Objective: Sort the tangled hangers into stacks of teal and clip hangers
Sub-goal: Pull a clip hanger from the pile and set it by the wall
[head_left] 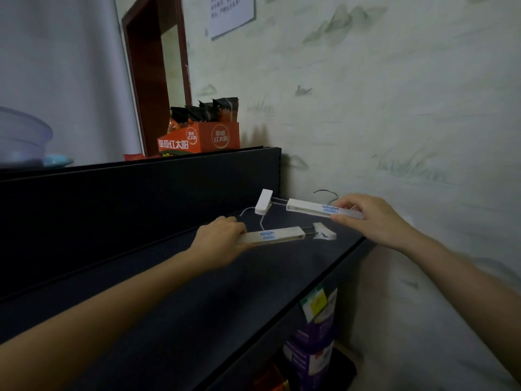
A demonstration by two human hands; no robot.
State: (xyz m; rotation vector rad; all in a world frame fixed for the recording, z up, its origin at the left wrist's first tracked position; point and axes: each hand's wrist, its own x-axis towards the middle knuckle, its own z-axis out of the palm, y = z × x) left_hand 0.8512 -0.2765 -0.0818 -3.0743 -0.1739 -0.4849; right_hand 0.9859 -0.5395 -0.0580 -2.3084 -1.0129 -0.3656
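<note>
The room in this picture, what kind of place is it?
Probably a room in a home, perhaps a bedroom or storage corner. A dark shelf stands against a wall with painted-landscape wallpaper, a box of snacks sits on top, and a brown wooden door frame stands behind.

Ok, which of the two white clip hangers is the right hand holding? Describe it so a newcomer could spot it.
Start at the dark shelf top against the patterned wall. Two white plastic clip hangers with blue lettering sit there, one in each hand. The right hand grips the farther white clip hanger, nearest the wall; its white end clip points left, unlike the left hand's hanger.
</note>
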